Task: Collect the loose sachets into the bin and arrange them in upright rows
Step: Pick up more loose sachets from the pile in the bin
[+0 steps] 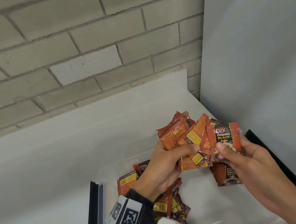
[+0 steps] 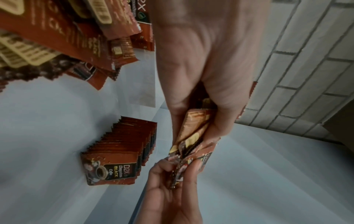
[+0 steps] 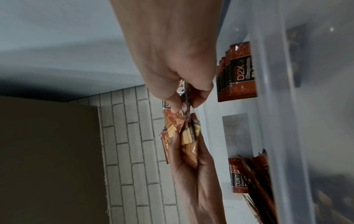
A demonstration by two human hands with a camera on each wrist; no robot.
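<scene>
A person's left hand [image 1: 164, 169] grips a fanned, uneven bundle of coffee sachets [image 1: 183, 135] above a clear plastic bin [image 1: 103, 175] on a white table [image 1: 36, 168], while the right hand [image 1: 247, 156] pinches a single front-facing sachet [image 1: 225, 138] at the bundle's near edge, thumb on its printed face. Both hands are closed on their loads, and the two sets of packets touch between them.

Inside the bin, one neat row of upright sachets [image 2: 122, 150] stands on the right side, just below the right hand in the head view. A loose heap [image 1: 169, 203] lies tumbled on the left side of the bin, under the left wrist. Black lid panels [image 1: 274, 157] flank the bin, and a grey brick wall [image 1: 55, 49] rises behind.

The step in hand appears to be sorting: drawing one packet from the bundle, turning it label-forward, then adding it to the row. To do it well, the right hand probably should slide the sachet clear before the left relaxes its grip, lest the fan spill. Packets in the bundle face mixed ways, so each likely needs checking for orientation. Seating the new sachet flush against the standing row, with a light press, would likely keep the row from toppling. Much of the task seems left, given the heap.
</scene>
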